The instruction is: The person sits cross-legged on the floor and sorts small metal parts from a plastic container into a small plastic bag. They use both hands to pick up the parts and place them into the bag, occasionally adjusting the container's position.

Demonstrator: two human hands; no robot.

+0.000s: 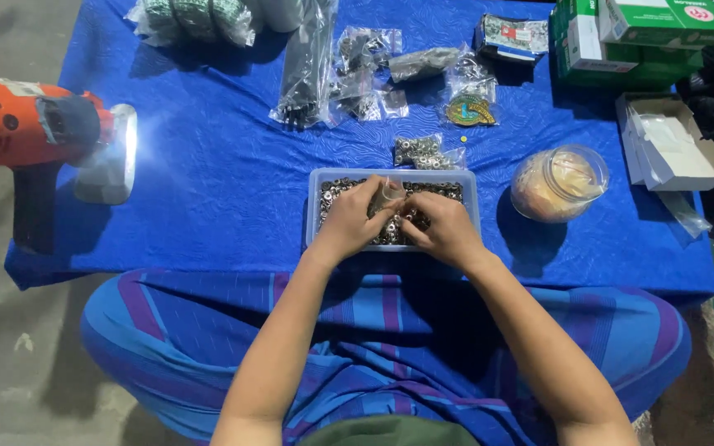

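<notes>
Both hands meet over a clear plastic tray [316, 206] full of small metal rings [448, 191], which sits at the near edge of a blue cloth [225, 182], just in front of the person's lap. The left hand [355, 216] is curled, fingers bent in, and pinches a small clear bag [391, 193] by its side, holding it upright above the rings. The right hand [441, 225] is likewise curled, its fingertips brought together at the bag's mouth; whether it grips a ring there cannot be told, since the fingers hide it. The two hands touch or nearly touch at the fingertips, with the bag between them and the tray directly beneath.

Largest on the cloth is the stack of green and white cartons [621, 41] at the far right corner, with an open white box [675, 142] near it. An orange lamp [43, 132] shines at the left edge. Beside the tray on the right stands a round clear jar [557, 183]. Packets of black cable ties [307, 66] and other small hardware lie further back, and a little bag of rings [423, 153] rests just behind the tray.
</notes>
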